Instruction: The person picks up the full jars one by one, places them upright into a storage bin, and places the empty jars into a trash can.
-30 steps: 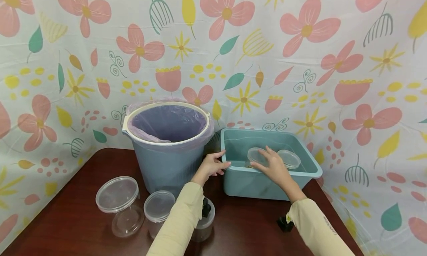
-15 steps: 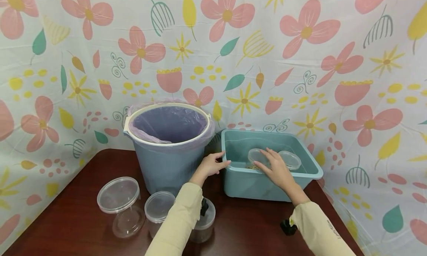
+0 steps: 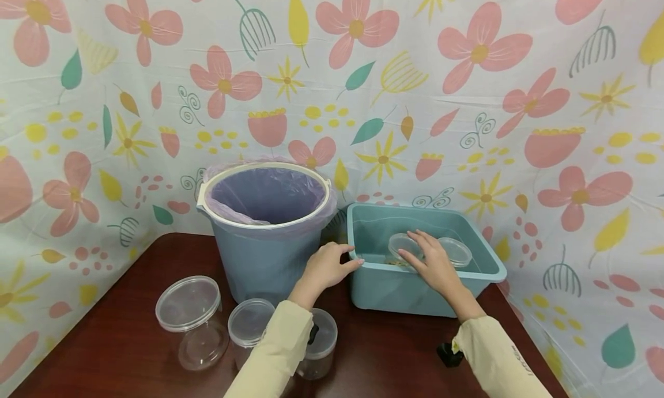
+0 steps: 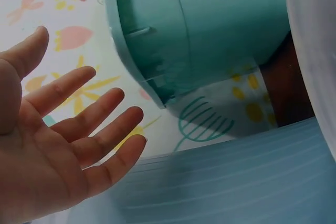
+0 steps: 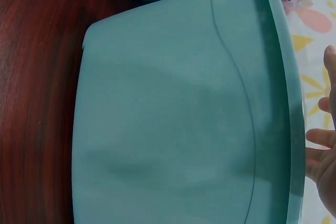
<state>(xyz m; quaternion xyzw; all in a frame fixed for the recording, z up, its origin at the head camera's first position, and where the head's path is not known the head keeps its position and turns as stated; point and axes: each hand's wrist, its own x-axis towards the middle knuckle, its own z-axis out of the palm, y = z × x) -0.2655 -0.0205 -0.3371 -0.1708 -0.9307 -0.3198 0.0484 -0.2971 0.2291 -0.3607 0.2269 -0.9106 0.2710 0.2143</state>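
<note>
The clear round container point(image 3: 403, 246) is sitting inside the teal basin point(image 3: 487, 258), directly under my right hand point(image 3: 433, 261), whose fingers are lying nearly straight across its top. My left hand point(image 3: 325, 265), fingers relaxed and gripping nothing, is touching the basin's near-left rim, farther from the container.

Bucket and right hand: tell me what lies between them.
In the head view, the left hand and the tub's near-left rim lie between the bucket and the right hand.
</note>
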